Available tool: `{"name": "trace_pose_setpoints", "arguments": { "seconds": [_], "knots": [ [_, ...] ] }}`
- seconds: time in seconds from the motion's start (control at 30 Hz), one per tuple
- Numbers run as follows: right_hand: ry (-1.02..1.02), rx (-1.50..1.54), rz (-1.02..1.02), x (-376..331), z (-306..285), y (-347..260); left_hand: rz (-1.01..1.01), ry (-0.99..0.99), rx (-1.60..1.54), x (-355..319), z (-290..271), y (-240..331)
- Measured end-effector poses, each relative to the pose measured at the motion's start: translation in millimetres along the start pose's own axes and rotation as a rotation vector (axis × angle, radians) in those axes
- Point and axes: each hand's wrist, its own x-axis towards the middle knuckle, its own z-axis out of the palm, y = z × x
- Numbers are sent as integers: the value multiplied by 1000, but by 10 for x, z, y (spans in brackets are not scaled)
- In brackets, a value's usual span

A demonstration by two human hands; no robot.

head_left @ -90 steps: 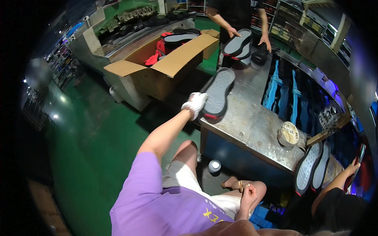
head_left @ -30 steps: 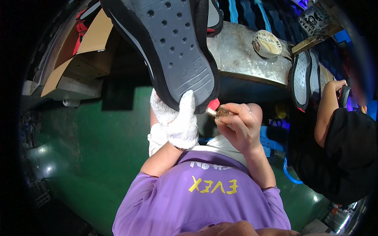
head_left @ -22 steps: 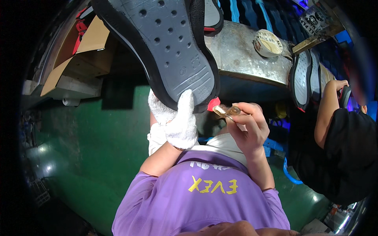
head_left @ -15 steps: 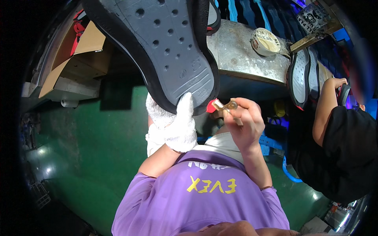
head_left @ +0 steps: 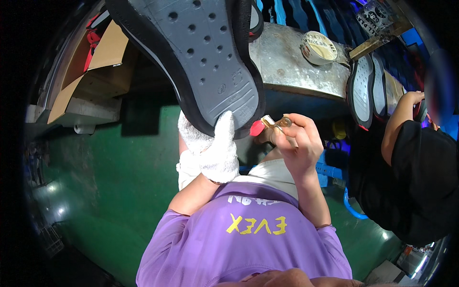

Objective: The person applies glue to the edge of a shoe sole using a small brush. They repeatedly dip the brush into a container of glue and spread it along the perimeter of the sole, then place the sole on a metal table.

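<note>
White-gloved, the left hand (head_left: 220, 155) clasps a grey sole (head_left: 210, 62); the right hand's fingers (head_left: 297, 135) pinch a clip (head_left: 275, 123), now shifted to the red tab's (head_left: 256, 127) two o'clock, exposing more tab.

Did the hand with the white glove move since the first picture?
Yes. The gloved left hand was beside the metal table; now it is nearer the person's purple shirt, away from that table, holding a shoe sole.

A worn grey metal bench (head_left: 291, 79) carries a round tub (head_left: 319, 49) towards its right side and a black, red-edged shoe sole (head_left: 257, 29) towards its left, partly hidden. At far left, an open cardboard box (head_left: 111, 50) holds red material (head_left: 91, 45). The floor (head_left: 124, 167) is green and shiny in patches.
</note>
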Motion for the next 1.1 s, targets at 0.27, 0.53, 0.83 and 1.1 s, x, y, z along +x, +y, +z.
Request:
{"name": "trace_pose_setpoints", "arguments": {
  "seconds": [0.27,0.53,0.83,1.1],
  "knots": [
    [-94,72,-138,-65,-5,-118,-46,-89,75,24,11,113],
    [-62,-48,-192,-47,-86,-43,-50,5,-138,-39,54,95],
    [-27,82,-156,-149,-155,-155,-48,-213,-287,-30,-86,250],
    [16,-75,-149,-128,-118,29,-8,-78,-30,-27,22,182]
  ]
}}
